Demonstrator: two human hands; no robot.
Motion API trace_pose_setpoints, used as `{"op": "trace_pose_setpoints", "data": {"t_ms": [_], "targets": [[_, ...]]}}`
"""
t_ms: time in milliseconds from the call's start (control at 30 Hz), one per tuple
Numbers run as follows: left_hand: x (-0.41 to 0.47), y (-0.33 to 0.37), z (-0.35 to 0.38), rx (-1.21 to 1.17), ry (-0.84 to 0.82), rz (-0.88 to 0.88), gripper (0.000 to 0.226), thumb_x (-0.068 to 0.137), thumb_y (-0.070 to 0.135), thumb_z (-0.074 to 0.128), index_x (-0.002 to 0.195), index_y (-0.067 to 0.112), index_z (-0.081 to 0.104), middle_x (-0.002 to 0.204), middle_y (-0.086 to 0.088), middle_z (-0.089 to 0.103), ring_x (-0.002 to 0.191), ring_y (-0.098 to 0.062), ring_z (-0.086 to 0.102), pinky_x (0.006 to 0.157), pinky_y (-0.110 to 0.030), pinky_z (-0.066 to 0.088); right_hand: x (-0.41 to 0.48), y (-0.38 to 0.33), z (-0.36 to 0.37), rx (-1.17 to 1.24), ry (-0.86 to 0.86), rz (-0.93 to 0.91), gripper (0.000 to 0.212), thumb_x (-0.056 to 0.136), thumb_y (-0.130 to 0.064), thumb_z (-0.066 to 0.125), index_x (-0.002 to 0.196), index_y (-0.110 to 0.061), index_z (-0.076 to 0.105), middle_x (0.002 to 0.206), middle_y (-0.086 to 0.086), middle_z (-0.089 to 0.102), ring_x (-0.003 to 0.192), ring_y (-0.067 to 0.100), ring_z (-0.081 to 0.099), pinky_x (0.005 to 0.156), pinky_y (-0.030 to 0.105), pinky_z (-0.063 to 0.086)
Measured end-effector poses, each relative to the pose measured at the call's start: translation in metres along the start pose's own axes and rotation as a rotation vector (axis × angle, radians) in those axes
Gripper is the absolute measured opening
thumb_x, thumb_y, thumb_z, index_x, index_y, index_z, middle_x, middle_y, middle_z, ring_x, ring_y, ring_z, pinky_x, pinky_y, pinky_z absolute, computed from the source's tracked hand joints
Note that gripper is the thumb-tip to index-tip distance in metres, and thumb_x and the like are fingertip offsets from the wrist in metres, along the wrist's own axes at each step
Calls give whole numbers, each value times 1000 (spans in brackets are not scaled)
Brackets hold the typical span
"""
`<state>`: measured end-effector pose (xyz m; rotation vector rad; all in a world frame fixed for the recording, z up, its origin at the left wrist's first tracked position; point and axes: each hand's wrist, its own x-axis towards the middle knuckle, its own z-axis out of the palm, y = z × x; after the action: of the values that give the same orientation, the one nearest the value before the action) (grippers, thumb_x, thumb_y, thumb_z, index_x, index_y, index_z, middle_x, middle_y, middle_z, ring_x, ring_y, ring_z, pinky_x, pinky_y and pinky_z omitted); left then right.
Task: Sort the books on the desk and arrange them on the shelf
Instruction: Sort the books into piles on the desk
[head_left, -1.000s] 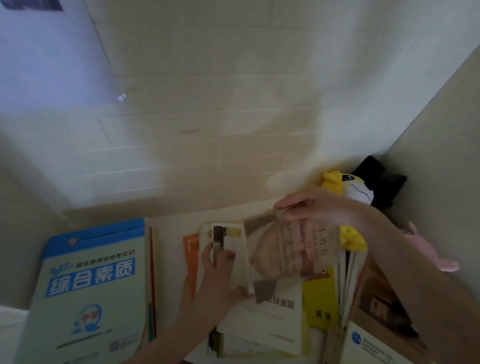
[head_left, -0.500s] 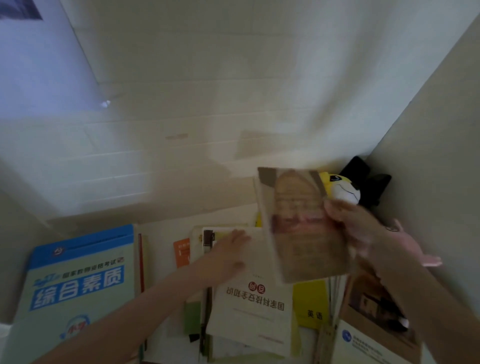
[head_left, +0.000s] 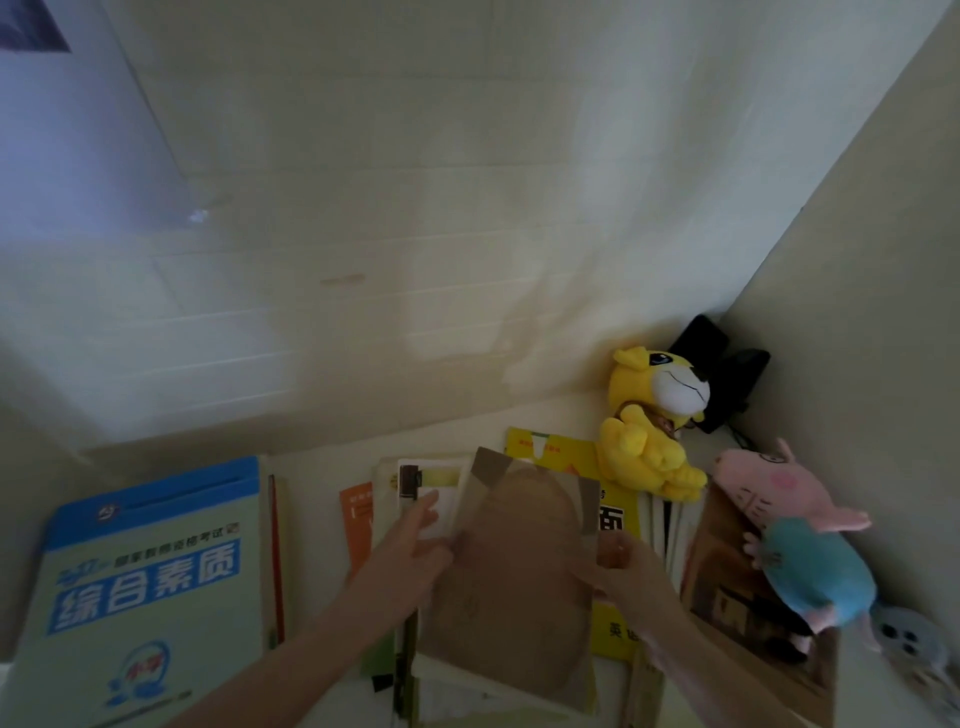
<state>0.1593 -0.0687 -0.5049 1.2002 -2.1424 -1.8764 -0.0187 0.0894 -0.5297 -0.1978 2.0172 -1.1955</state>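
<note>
Holds a brown book (head_left: 511, 577) between both hands, over the pile of books on the desk (head_left: 322, 462); whether resting on the pile or lifted clear of it, impossible to tell. Pinches its right edge with the right hand (head_left: 621, 566), thumb curled onto the cover, the other fingers hidden beneath. Lays the left hand (head_left: 410, 551) against its left edge, fingers straight and close together, touching rather than gripping; thumb out of sight. Directly under the left fingertips, a white book (head_left: 431, 519) with a dark clip (head_left: 408, 480) at its top; just left of that hand, an orange book (head_left: 356, 514) peeping out from below. Well to the left of the left hand, flat on the desk, a large blue and green book (head_left: 150, 582), with a red-edged book (head_left: 275, 551) tucked along its right side. Under and beyond the right hand, a yellow book (head_left: 615, 519), partly covered by the brown one. Just right of the right hand, a row of pale page edges (head_left: 662, 530), then a brown picture book (head_left: 727, 577). Beyond the right hand, near the wall (head_left: 467, 208), a yellow plush toy (head_left: 649, 421) on the yellow book's far end, with a black object (head_left: 722, 364) behind it in the corner. Further right of the right hand, a pink and blue plush pig (head_left: 800, 535) lying across the picture book.
</note>
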Motion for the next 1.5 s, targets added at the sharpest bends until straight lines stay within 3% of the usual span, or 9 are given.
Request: {"op": "trace_pose_setpoints", "data": {"t_ms": [267,367,567,700,767,933,1100,1333,1500], "targets": [[2,-17,-5,-17,74,-4,37,99,16,47,133,28,46,141,1,41,120,-12,49,95,-28,49,6,-22,-13,87,-220,71,27,86,-5,68,112,-5,66,99,8,75,96,27,69,87,42,55],[3,-24,-15,-69,123,13,30,98,9,48,120,29,53,130,3,52,112,-10,56,89,-25,51,4,-57,-20,-72,-272,-144,26,90,3,60,97,-22,60,86,-3,68,78,10,65,62,16,54],[5,-29,-20,-279,190,-59,24,96,3,48,110,22,51,110,7,56,95,-11,59,74,-24,50,34,-138,12,-1098,-755,-567,29,87,-5,66,115,-10,65,92,-9,58,83,1,53,71,5,39],[5,-23,-21,-272,228,-1,20,100,18,41,105,24,60,105,-3,67,95,-20,65,83,-31,51,41,-130,87,-1408,-920,-681,42,79,5,69,121,-4,67,117,12,68,102,28,65,92,39,51],[2,-16,-22,-267,123,-30,27,97,35,42,108,20,61,95,-3,71,85,-18,69,77,-28,54,34,-120,108,-1492,-929,-709,48,81,5,67,128,-3,61,124,11,64,100,20,61,85,21,49],[-3,-20,-27,-46,-115,-162,96,37,91,59,112,32,50,105,6,63,94,-12,65,74,-24,54,19,-89,95,-1167,-678,-1090,37,83,-17,61,120,-14,65,131,8,55,119,19,44,101,28,36],[-6,-23,-15,192,-77,-81,91,73,30,80,145,28,24,99,15,54,87,-1,58,74,-15,51,31,-60,33,-347,-65,-588,36,88,-28,70,121,-25,57,124,-1,51,115,19,52,86,29,48],[-24,-33,9,491,-122,-37,62,77,60,62,130,52,29,130,28,48,132,-1,37,117,-52,-1,10,-9,11,-266,-139,-227,31,81,-19,77,104,-18,56,100,-6,59,85,2,58,57,10,48],[-14,-33,0,475,57,30,62,91,48,53,145,37,23,126,6,32,120,-14,44,108,-36,38,16,0,21,-274,-76,-265,52,75,-8,81,112,-22,47,104,-9,57,97,13,60,68,14,50]]}}
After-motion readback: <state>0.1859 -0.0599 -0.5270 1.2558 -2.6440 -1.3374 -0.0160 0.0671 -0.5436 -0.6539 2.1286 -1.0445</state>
